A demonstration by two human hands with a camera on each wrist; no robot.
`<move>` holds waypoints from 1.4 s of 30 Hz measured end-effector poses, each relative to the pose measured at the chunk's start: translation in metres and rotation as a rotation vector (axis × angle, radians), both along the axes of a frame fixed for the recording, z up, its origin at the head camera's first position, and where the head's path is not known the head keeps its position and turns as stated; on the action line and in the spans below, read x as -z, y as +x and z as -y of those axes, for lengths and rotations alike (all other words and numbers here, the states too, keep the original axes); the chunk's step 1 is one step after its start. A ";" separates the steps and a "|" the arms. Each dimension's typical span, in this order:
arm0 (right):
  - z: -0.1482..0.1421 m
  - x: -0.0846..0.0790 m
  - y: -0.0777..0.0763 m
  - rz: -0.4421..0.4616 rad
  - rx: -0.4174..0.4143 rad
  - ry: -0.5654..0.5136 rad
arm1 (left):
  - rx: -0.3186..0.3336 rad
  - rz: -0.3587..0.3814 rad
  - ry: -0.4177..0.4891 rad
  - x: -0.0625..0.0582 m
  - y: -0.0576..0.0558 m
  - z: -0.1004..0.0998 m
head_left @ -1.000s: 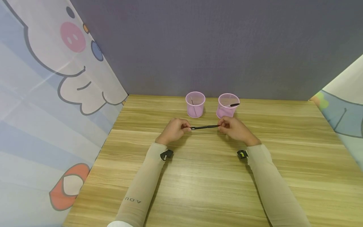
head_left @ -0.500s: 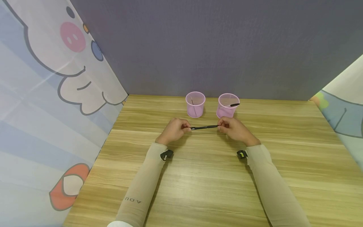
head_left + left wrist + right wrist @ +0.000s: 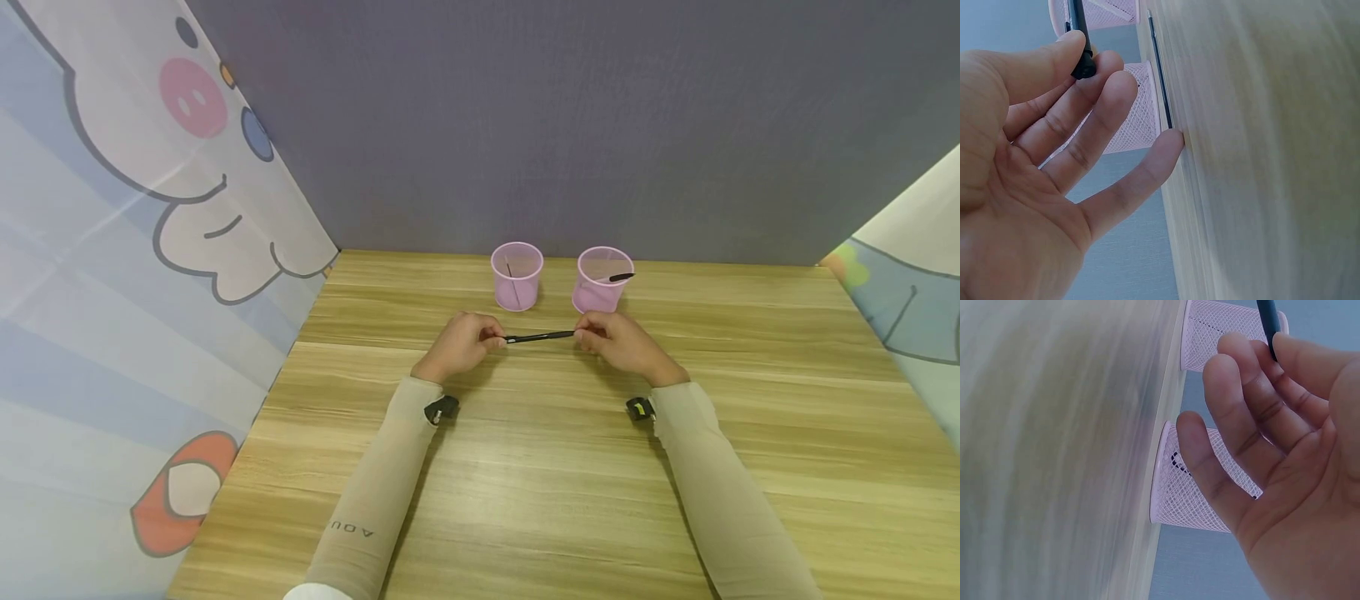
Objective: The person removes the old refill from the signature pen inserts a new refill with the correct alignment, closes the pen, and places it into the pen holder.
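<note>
A black pen (image 3: 540,337) is stretched level between the two hands above the table. My left hand (image 3: 463,343) pinches its left end, a blunt end with a clip, between thumb and index finger; the other fingers spread loosely. At the pen's right end, the thumb and fingertips of my right hand (image 3: 618,343) pinch it, hiding that end. In the left wrist view, a thin dark rod (image 3: 1160,72) with a pale tip, like a pen refill, lies along the tabletop below the left hand.
Two pink mesh cups stand behind the hands. The left cup (image 3: 517,294) has a thin dark stick in it; the right cup (image 3: 596,300) holds a pen (image 3: 621,277) leaning over its rim. A grey wall closes the wooden table (image 3: 540,500) at the back.
The right hand has shifted very slightly toward the person at its end of the pen. The left hand and the cups stay in place.
</note>
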State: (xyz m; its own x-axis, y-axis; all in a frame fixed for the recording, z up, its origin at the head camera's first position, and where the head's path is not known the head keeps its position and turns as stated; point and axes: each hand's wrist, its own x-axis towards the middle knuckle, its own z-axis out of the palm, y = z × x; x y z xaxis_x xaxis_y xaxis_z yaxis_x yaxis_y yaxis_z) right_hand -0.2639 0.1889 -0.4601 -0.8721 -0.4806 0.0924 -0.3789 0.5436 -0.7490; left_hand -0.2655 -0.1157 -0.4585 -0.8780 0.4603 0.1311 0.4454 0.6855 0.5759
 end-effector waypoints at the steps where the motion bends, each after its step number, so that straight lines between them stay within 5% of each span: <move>1: 0.000 0.000 0.000 -0.001 0.002 0.006 | 0.000 0.002 0.001 0.000 0.000 0.000; 42: 0.000 0.000 -0.001 0.015 0.023 0.026 | 0.005 0.005 0.010 -0.001 0.001 0.000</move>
